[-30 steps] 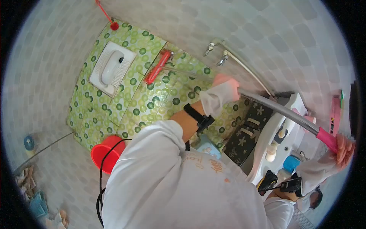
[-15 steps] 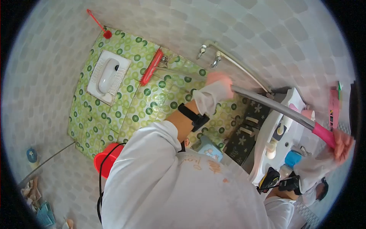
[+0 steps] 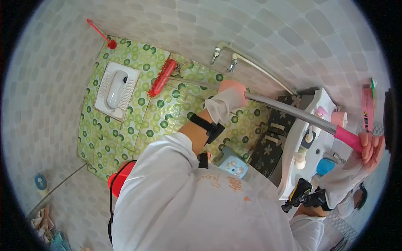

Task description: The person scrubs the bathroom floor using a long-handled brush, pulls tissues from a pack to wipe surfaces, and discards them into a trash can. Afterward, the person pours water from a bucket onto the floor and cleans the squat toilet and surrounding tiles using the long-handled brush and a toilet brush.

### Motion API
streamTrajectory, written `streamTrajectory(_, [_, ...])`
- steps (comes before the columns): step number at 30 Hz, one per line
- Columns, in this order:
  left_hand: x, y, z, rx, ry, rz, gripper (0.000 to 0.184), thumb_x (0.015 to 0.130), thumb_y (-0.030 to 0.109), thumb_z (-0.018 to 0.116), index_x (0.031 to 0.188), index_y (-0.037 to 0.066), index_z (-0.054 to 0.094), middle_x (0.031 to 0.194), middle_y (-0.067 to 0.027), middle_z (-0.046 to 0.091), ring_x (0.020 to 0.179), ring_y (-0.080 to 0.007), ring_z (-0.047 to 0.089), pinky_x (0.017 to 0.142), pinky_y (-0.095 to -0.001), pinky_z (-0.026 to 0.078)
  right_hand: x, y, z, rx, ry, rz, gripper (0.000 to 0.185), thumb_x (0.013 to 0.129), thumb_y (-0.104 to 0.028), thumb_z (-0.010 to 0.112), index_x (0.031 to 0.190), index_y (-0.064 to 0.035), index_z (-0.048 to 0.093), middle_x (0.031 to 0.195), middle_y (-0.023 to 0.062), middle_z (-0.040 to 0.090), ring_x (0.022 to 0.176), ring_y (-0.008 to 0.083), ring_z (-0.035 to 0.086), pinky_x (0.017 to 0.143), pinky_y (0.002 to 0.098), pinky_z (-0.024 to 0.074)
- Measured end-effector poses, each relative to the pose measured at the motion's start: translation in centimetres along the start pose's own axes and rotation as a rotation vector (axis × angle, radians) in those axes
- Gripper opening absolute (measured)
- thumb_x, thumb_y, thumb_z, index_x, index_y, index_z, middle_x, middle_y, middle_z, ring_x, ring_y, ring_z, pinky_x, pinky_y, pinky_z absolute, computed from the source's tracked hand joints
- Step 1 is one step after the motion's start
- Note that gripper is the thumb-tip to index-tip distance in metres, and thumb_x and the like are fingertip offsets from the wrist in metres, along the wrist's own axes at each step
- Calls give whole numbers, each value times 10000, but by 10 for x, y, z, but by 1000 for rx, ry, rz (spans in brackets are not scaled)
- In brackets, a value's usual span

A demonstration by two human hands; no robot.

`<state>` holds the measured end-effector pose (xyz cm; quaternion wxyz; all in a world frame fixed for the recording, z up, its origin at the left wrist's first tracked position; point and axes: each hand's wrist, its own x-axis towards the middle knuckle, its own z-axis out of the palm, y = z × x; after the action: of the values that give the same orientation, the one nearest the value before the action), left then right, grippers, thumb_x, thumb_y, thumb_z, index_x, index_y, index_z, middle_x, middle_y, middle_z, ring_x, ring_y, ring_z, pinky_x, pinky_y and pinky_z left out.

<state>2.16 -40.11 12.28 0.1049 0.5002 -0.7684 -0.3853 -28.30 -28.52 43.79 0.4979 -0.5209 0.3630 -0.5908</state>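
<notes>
A long-handled floor brush (image 3: 293, 111) slants across the view, with a grey metal pole and a pink grip at its upper end. My left hand (image 3: 233, 93), in a pink glove with a whitish cuff, is closed around the middle of the pole. At the far right my right hand (image 3: 371, 148), gloved too, is wrapped round the pink grip. The red brush head (image 3: 162, 78) is at the wet green-patterned floor (image 3: 171, 108), close to the wall and a drain. Its bristles show along its left side.
A white squat toilet (image 3: 116, 91) is set in the floor at left. A small red toilet brush (image 3: 111, 44) leans in the corner. Taps (image 3: 233, 64) stick out from the wall. To the right stands a washbasin (image 3: 289, 178); a blue stool (image 3: 231, 162) and red bucket (image 3: 120, 180) are near my body.
The brush head has shifted slightly down and left and turned, so more bristles show. Both hands have moved a little left with the pole. The whole view has shifted slightly.
</notes>
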Motion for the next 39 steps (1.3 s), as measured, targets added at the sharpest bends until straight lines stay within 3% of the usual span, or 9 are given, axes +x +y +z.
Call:
streamTrajectory(2, [6,-14,14,8,-32,-27,188,662,314,625,681,128,647,670,-106,622,731,-313,614,697,-388,477,2,21,50,-5,12,-23,268,933,-239,515,747,-100,381,654,-12,368,582,116,360,674,198,327])
streamTrajectory(4, [13,-12,27,-86,149,96,189,659,311,628,695,127,652,694,-109,629,732,-308,615,693,-394,478,0,20,74,-523,542,-269,336,978,-135,374,646,-116,328,545,-40,297,474,48,250,631,194,315])
streamTrajectory(7, [-2,22,-5,-57,87,101,200,653,317,640,705,123,656,708,-106,635,726,-306,615,693,-395,477,-17,-37,-22,-959,434,-355,281,924,-179,423,680,-133,292,601,-26,239,552,140,294,581,232,251])
streamTrajectory(8, [-8,27,-8,-55,88,104,200,653,317,640,705,123,656,708,-106,635,726,-306,615,693,-395,477,-24,-47,-11,-1769,326,-344,245,909,-175,401,692,-137,294,640,-17,268,602,132,308,573,245,238])
streamTrajectory(15, [-29,6,3,50,-89,13,226,671,344,643,748,136,680,721,-89,646,744,-305,625,688,-392,480,1,12,37,-102,454,-140,359,941,-113,468,619,-130,311,480,-48,269,439,88,211,608,227,327])
streamTrajectory(27, [-33,26,-10,85,-94,71,217,710,346,610,785,161,695,751,-83,663,787,-292,635,723,-382,487,-38,-34,3,-867,309,-217,299,928,-127,447,656,-90,327,660,-3,305,579,70,303,624,183,280])
streamTrajectory(29, [-30,19,1,117,-142,43,216,711,345,612,783,160,695,752,-87,663,788,-292,635,716,-381,488,-19,13,71,-633,797,-376,370,952,-165,440,611,-127,304,593,-3,308,552,80,283,633,196,318])
streamTrajectory(32, [-16,-4,22,108,-175,48,214,670,337,640,718,129,659,685,-119,623,702,-335,610,672,-377,492,-32,12,38,-217,499,-61,353,982,-234,434,658,-134,335,448,-21,265,498,95,262,671,245,374])
streamTrajectory(39, [-30,32,6,84,-142,96,199,682,315,627,771,145,682,713,-107,645,743,-316,630,690,-380,493,-55,-26,7,-234,397,-231,296,988,-173,419,698,-126,380,502,-32,299,468,89,269,748,245,360])
